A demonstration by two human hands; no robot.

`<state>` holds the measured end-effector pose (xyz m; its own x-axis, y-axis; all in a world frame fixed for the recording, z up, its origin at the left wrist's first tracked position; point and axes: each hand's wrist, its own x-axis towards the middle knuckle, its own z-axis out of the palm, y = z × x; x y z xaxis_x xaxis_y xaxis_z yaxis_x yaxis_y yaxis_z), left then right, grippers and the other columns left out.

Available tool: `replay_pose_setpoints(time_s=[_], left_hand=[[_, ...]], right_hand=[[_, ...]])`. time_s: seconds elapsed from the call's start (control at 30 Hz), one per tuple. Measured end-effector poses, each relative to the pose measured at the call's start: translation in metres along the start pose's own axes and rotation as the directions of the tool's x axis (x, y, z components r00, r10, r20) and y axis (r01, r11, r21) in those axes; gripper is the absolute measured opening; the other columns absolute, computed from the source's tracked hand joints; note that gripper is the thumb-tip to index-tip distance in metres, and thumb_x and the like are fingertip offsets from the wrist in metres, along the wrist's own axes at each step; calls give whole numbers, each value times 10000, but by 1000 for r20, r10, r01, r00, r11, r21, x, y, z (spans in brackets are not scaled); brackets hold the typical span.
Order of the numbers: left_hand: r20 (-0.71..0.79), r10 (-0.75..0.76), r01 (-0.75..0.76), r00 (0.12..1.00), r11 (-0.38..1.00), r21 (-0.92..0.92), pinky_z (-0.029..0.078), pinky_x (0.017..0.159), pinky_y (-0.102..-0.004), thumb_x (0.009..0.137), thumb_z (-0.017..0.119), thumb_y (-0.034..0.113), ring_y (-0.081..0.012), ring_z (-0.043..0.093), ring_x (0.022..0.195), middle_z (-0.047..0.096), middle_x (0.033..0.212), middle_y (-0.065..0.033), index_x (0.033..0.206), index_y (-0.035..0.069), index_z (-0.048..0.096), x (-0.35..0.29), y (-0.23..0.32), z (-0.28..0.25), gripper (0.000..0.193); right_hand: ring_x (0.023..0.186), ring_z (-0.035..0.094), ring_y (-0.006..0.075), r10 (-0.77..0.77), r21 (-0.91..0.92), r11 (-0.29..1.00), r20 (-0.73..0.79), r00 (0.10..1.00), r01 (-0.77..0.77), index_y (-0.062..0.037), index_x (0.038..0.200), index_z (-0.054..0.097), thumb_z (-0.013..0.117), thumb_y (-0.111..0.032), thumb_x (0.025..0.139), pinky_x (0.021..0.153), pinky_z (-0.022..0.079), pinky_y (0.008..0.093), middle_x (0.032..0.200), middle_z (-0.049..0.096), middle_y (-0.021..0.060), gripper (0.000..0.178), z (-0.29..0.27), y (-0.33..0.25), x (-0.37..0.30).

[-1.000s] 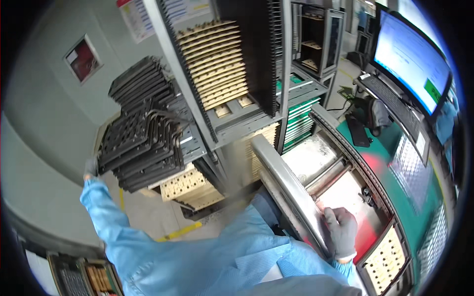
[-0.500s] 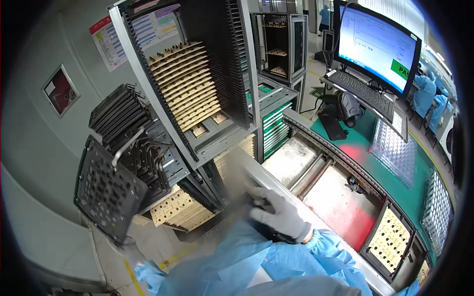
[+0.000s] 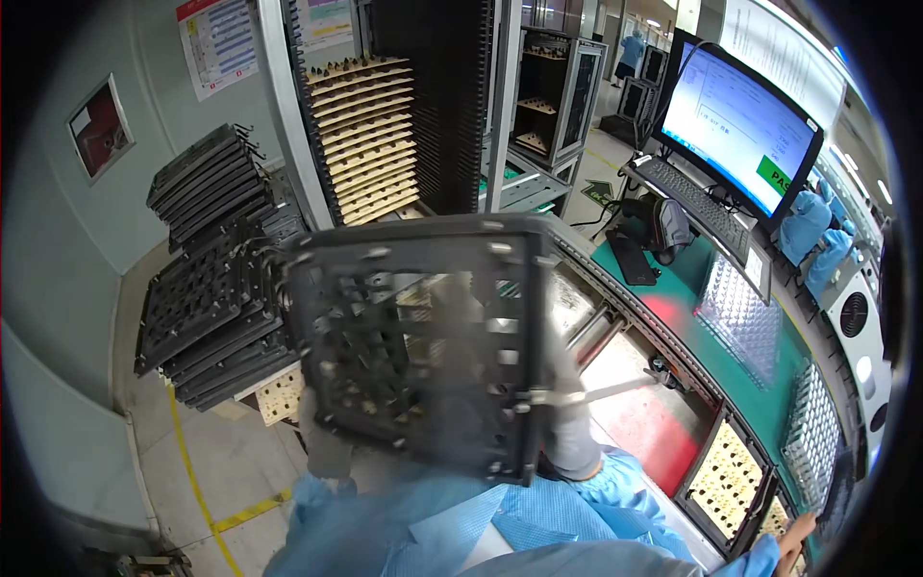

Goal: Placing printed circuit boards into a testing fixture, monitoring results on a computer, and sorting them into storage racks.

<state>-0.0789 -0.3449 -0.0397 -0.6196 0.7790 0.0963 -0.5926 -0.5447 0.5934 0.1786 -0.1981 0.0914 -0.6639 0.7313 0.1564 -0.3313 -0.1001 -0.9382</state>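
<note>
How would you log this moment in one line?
black frame: held between both hands | left hand: its left side | right hand: its right side

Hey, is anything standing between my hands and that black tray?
Nothing visible does. The left hand and right hand are at opposite sides of the black tray. A metal rod juts out by the right hand; the fingertips are hidden.

Black tray (image 3: 380,351) patterned with openings; left glove (image 3: 327,447) and right glove (image 3: 577,438) grey; coat (image 3: 548,512) light blue with a fine grid; cream board (image 3: 728,473) spotted black; mat (image 3: 760,413) green; screen (image 3: 721,125) white and blue with a green block; floor lines (image 3: 252,511) yellow.
</note>
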Motion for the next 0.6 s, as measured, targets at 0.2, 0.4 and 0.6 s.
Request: replay_pose_setpoints(time_s=[0.2, 0.4, 0.6], left_hand=[[287, -268, 232, 920, 960, 154, 471, 953, -359, 936, 544, 277, -235, 600, 1062, 592, 1221, -103, 1331, -7, 462, 61, -25, 71, 493], [443, -505, -1, 740, 659, 753, 428, 957, -323, 931, 585, 204, -188, 563, 1072, 592, 1175, -97, 1328, -35, 454, 94, -41, 148, 482], [487, -545, -198, 682, 503, 841, 416, 961, -312, 929, 581, 167, -168, 539, 1070, 582, 1180, -91, 1363, -63, 414, 113, -88, 182, 519]], right_hand=[[1398, 298, 248, -411, -309, 896, -306, 859, 319, -28, 1503, 198, 333, -536, 994, 1154, 220, 392, 1524, 301, 129, 732, -60, -25, -27], [955, 544, 61, -311, -350, 932, -643, 699, 92, 50, 1439, 336, 568, -87, 937, 835, 452, 200, 1189, 579, 52, 570, -126, -24, -43], [1023, 530, 64, -323, -549, 822, -673, 665, -155, 33, 1440, 347, 546, -158, 968, 899, 427, 223, 1209, 589, 38, 546, -168, 5, -67]])
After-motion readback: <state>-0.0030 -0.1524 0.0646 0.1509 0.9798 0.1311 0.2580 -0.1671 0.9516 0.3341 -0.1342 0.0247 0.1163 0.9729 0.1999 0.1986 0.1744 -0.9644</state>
